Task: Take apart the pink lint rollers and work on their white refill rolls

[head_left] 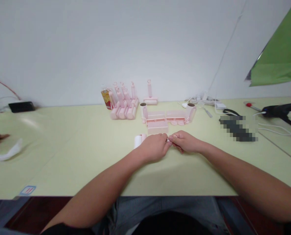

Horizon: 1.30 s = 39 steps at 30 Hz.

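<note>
My left hand (155, 146) is closed around a lint roller (137, 141), whose white roll and pink edge stick out to the left of my fingers. My right hand (184, 141) pinches a small pale ring-like end piece (175, 136) close against the left fingertips. Whether that piece is joined to the roller is hidden by my fingers. Just beyond my hands lie open pale pink roller covers (157, 127) and pink round end parts (178, 123). Two upright paper rolls with brown cores (144, 112) flank these parts.
Several pink lint rollers (122, 109) stand grouped by a yellow-red carton (106, 99) near the wall. Another roller (150, 93) stands behind the covers. At right are a power strip (204, 100), cables and a black-handled tool (280, 112). A black phone-like object (21, 106) sits left.
</note>
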### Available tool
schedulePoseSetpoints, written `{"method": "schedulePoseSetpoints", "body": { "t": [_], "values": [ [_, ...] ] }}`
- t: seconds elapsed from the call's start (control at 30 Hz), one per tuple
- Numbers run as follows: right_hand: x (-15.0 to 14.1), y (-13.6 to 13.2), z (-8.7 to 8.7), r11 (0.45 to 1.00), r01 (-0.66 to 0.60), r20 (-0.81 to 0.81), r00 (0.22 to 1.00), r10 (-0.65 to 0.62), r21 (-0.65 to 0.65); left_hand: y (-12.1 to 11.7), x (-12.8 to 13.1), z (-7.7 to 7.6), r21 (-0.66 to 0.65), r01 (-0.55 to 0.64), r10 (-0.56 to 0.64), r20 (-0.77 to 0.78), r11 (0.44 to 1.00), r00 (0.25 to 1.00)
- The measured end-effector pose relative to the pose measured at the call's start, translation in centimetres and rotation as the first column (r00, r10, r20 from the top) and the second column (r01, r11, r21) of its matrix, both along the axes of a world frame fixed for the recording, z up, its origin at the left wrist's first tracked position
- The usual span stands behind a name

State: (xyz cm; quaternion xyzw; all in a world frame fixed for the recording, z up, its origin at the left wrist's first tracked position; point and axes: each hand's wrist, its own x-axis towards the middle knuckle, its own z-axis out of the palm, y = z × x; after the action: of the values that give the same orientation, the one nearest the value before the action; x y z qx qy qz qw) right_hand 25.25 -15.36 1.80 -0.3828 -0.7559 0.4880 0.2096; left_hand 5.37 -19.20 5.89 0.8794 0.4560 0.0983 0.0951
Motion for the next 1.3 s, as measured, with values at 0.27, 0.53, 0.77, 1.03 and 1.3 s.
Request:
{"method": "schedulePoseSetpoints", "body": {
  "t": [0.27, 0.53, 0.77, 1.03, 1.3],
  "values": [
    [-0.2, 0.0, -0.2, 0.997, -0.011, -0.012, 1.0, 0.012, 0.074, 0.2, -0.3, -0.1, 0.025, 0.054, -0.054, -0.005, 0.998, 0.999],
    [-0.3, -0.5, 0.1, 0.997, -0.051, -0.049, 0.997, 0.054, 0.06, 0.0, -0.7, 0.7, 0.018, 0.091, -0.09, -0.067, 0.996, 0.994],
    [-0.6, -0.7, 0.1, 0.993, -0.072, -0.054, 0.996, 0.077, 0.089, 0.4, -1.1, 1.0, -0.014, 0.121, -0.122, -0.067, 0.993, 0.99],
    [-0.7, -0.5, -0.5, 0.988, -0.083, -0.052, 0.995, 0.09, 0.127, 0.2, -1.3, 1.6, -0.035, 0.137, -0.141, -0.13, 0.99, 0.981],
    [0.0, -0.2, 0.0, 0.937, -0.096, 0.015, 0.995, 0.097, 0.337, 0.5, -1.8, 2.1, -0.066, 0.16, -0.165, -0.08, 0.985, 0.983]
  ]
}}
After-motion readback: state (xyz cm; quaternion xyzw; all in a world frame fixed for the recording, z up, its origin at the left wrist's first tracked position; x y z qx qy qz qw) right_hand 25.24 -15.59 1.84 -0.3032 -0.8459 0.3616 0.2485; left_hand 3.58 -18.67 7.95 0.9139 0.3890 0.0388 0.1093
